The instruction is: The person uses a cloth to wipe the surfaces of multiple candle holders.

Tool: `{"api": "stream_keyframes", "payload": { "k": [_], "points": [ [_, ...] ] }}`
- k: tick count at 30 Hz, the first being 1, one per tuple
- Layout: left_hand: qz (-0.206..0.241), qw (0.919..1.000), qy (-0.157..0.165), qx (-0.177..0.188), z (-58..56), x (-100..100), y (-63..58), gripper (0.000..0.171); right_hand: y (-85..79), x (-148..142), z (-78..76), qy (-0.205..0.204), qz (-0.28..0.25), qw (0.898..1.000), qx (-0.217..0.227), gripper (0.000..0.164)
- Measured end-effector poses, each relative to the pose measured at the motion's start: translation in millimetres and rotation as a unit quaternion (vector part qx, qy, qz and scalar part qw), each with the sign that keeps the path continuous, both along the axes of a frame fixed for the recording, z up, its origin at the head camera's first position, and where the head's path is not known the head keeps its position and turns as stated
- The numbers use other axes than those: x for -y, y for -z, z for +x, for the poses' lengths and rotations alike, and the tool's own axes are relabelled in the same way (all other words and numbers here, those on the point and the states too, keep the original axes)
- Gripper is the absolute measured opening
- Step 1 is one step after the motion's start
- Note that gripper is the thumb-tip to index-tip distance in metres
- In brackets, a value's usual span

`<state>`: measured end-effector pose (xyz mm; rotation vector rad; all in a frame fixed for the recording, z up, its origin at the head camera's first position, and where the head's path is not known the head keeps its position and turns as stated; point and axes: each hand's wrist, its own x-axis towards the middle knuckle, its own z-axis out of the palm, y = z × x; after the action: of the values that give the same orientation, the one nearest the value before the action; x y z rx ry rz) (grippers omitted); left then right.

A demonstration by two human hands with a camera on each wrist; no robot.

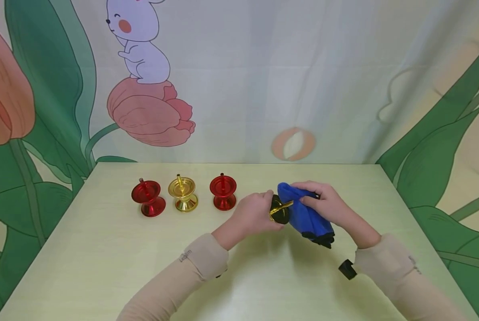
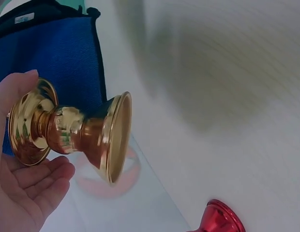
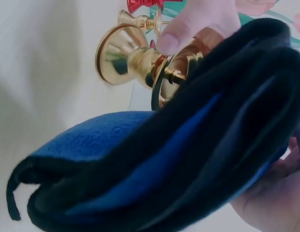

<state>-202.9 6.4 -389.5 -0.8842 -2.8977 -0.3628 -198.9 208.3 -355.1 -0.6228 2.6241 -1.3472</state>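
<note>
My left hand (image 1: pixel 253 214) grips a gold candle holder (image 2: pixel 65 129) by the rim of its dish, thumb on one side and fingers on the other. The holder is tipped on its side; its flared foot points away from the palm in the left wrist view. A thin gold stem (image 1: pixel 282 207) sticks out of the dish toward the right. My right hand (image 1: pixel 324 204) holds a bunched blue cloth (image 1: pixel 305 216) with black edging, right at the dish. In the right wrist view, folds of this cloth hide part of the dish.
To the left on the pale table (image 1: pixel 83 249) stand a red candle holder (image 1: pixel 153 206), a gold one (image 1: pixel 186 203) and another red one (image 1: pixel 224 201), in a row. Behind the table's back edge hangs a printed curtain (image 1: pixel 239 89).
</note>
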Motion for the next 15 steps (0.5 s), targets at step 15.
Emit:
{"api": "stream_keyframes", "payload": {
  "k": [15],
  "points": [
    [-0.034,0.9909,0.004,-0.13,4.9,8.4,-3.9,0.065,-0.9,-0.6,5.5,-0.078,-0.021,0.997,0.011,0.028]
  ]
}}
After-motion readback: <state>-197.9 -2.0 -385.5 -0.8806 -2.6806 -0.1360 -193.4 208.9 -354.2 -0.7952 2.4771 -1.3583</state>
